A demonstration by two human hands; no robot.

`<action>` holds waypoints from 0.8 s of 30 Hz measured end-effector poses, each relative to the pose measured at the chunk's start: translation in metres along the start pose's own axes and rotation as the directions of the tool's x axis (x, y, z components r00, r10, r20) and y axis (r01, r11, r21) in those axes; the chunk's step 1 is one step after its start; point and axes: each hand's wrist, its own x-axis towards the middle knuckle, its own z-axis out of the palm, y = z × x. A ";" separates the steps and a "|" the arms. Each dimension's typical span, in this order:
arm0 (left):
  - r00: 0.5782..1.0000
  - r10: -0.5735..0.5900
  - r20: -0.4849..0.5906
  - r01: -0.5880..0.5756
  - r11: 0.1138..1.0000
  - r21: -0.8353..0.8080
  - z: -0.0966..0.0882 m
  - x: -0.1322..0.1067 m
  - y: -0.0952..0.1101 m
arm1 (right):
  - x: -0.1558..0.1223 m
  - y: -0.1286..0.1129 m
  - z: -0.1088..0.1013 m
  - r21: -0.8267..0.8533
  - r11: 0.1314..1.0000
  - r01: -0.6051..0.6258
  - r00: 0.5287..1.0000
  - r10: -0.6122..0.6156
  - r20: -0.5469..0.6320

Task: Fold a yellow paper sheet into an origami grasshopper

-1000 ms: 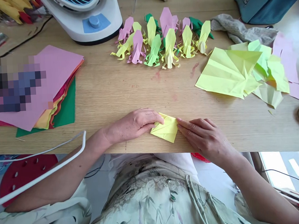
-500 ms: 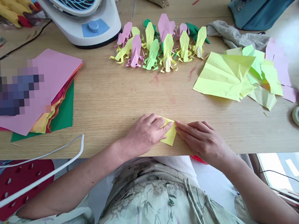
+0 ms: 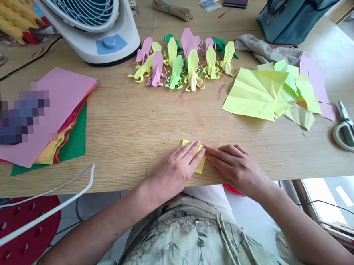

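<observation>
A small folded piece of yellow origami paper (image 3: 200, 168) lies on the table near its front edge, mostly under my fingers. My left hand (image 3: 177, 164) rests flat across it with the fingers stretched out, covering its middle. Its upper left corner and lower strip show. At the paper's right edge, my right hand (image 3: 237, 164) has its fingers pressed together, the fingertips meeting the edge close to my left fingertips. The right thumb is hidden beneath the hand.
Several folded paper figures (image 3: 193, 69) stand in rows at the back middle. Coloured paper sheets (image 3: 65, 93) are stacked at left, near a fan (image 3: 87, 46). Creased yellow paper (image 3: 252, 94), scissors (image 3: 349, 132), a grey cloth (image 3: 264, 49) and a teal bag (image 3: 290, 19) are at right.
The left fingers have slid over the yellow paper and now cover more of its middle. The right fingertips have stayed at its right edge. The camera view has shifted slightly.
</observation>
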 end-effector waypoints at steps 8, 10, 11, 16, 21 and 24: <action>0.999 -0.050 -0.018 0.050 0.998 -0.045 0.010 -0.001 0.006 | 0.000 0.000 0.000 0.001 1.000 -0.005 1.000 0.005 0.012; 0.998 -0.064 -0.015 0.063 0.997 -0.052 0.011 0.000 0.007 | 0.000 0.000 0.000 -0.004 1.000 -0.009 1.000 0.009 0.020; 0.997 -0.079 -0.004 0.078 0.995 -0.055 0.010 0.000 0.009 | 0.000 0.000 0.000 -0.008 1.000 -0.010 1.000 0.010 0.023; 0.984 -0.153 0.093 0.156 0.987 -0.026 0.002 0.003 0.017 | -0.002 -0.001 0.001 -0.009 1.000 -0.020 0.999 0.020 0.028; 0.971 -0.210 0.112 0.207 0.978 0.034 -0.001 0.002 0.020 | -0.003 -0.001 0.002 -0.007 0.999 -0.036 0.999 0.036 0.026; 0.967 -0.233 0.104 0.230 0.972 0.035 0.001 0.001 0.020 | -0.003 -0.001 0.003 -0.006 0.999 -0.035 0.999 0.035 0.019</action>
